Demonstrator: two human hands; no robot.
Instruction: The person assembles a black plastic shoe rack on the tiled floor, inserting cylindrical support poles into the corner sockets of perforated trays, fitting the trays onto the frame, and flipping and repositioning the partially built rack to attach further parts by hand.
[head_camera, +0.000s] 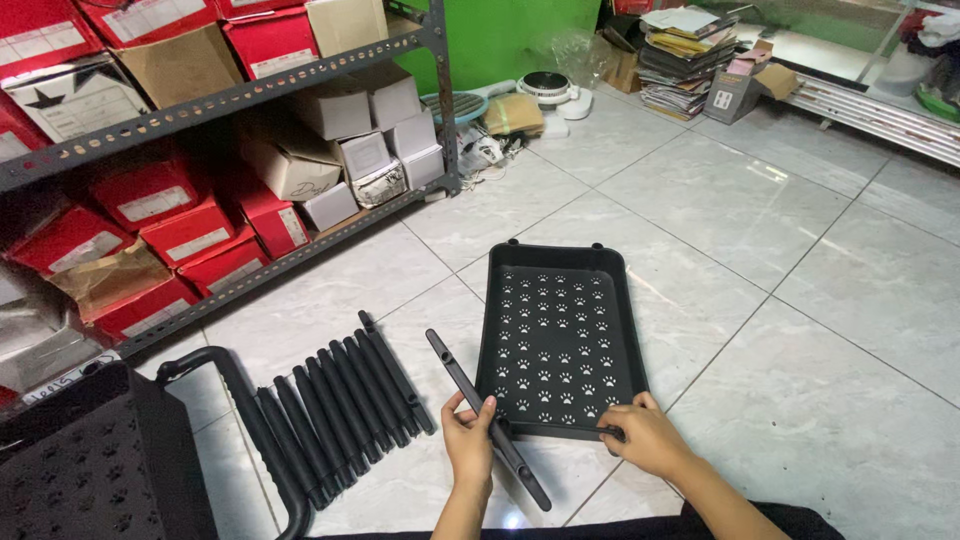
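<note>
Pale floor tiles (760, 330) lay under everything. On them sat a black plastic tray (558, 335) punched with paw-shaped holes, its near edge just ahead of both hands. The right hand (648, 438) pinched that near rim, fingers closed on it. The left hand (469, 438) gripped a black bar (487, 418) beside the tray's left side, seemingly at the fitting stage; lining the bar along the rim looked needed. Left of that hand lay a row of black tubes (340, 400), with metal shelves (240, 95) of red boxes (190, 232) beyond.

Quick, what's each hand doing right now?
Left hand: closed on the black bar.
Right hand: gripping the black tray at its near edge.
</note>
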